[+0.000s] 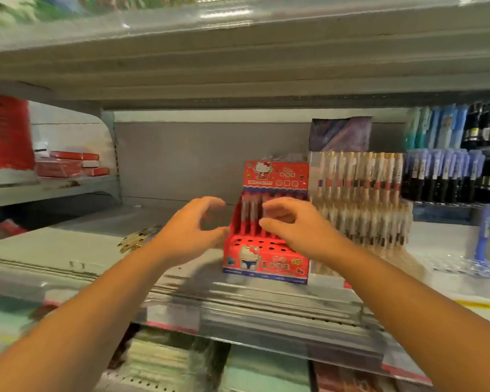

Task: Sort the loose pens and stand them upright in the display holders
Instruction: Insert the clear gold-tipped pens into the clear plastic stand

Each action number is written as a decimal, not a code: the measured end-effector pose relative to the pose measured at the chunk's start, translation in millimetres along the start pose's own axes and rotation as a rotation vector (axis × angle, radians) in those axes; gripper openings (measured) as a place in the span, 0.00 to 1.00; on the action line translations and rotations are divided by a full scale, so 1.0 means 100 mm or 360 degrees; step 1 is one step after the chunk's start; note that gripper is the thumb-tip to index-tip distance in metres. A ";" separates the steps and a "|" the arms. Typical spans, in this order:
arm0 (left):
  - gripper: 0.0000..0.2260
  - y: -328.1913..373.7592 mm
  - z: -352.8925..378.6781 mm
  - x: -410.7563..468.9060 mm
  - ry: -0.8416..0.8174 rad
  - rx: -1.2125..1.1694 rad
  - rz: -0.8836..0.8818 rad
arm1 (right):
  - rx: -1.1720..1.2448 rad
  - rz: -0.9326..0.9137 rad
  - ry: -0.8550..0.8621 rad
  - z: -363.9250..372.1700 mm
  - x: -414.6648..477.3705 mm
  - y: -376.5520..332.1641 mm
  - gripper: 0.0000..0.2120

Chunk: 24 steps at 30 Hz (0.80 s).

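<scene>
A red cartoon-cat display holder [266,261] stands on the grey shelf [91,250], with several red pens [249,216] upright in its back rows and empty holes in its front row. My left hand [190,230] hovers at the holder's left side, fingers loosely curved and holding nothing. My right hand [292,224] is in front of the pens, fingers curved, nothing seen in it. The frame is blurred by motion.
Right of the red holder stands a clear display of gold-and-red pens [359,193], then blue and black pens [447,176]. A small gold-patterned item [139,239] lies on the shelf at left. Red boxes [68,164] sit on a shelf at far left. Another shelf hangs overhead.
</scene>
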<state>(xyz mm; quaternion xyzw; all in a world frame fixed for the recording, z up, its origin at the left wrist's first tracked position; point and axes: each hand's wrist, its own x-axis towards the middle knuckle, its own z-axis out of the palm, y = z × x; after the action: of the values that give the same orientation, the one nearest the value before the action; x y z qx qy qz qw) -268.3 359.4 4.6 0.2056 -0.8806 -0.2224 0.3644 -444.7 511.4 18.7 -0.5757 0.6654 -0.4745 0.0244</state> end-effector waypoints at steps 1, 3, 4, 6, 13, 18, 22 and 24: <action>0.21 -0.13 -0.14 -0.04 -0.0010 -0.0003 -0.0055 | 0.0038 0.0026 -0.0008 0.15 0.07 -0.05 0.16; 0.22 -0.39 -0.43 -0.10 -0.0062 -0.0042 -0.0155 | 0.0120 0.0067 -0.0028 0.44 0.20 -0.16 0.15; 0.22 -0.51 -0.56 -0.12 -0.0094 -0.0030 -0.0184 | 0.0140 0.0079 -0.0037 0.59 0.27 -0.22 0.14; 0.22 -0.74 -0.82 -0.15 -0.0146 0.0025 -0.0224 | 0.0154 0.0102 -0.0040 0.87 0.39 -0.34 0.15; 0.22 -1.44 -1.42 -0.10 -0.0262 0.0021 -0.0353 | 0.0094 0.0211 -0.0060 1.79 0.83 -0.58 0.21; 0.25 -1.92 -1.55 0.11 -0.0326 0.0001 -0.0533 | -0.0144 0.0264 -0.0188 2.18 1.26 -0.57 0.26; 0.26 -2.19 -1.46 0.40 -0.0502 0.0063 -0.0718 | -0.0488 0.0286 -0.0487 2.34 1.64 -0.50 0.22; 0.27 -2.27 -1.35 0.56 -0.0578 0.0174 -0.0741 | -0.0798 0.0294 -0.0728 2.39 1.81 -0.45 0.19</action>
<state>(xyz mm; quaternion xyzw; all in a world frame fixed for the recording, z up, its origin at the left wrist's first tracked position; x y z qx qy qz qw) -160.3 112.0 -1.5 0.3781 -0.8713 -0.2854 0.1285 -333.9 229.8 10.5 -0.5927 0.7878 -0.1510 0.0735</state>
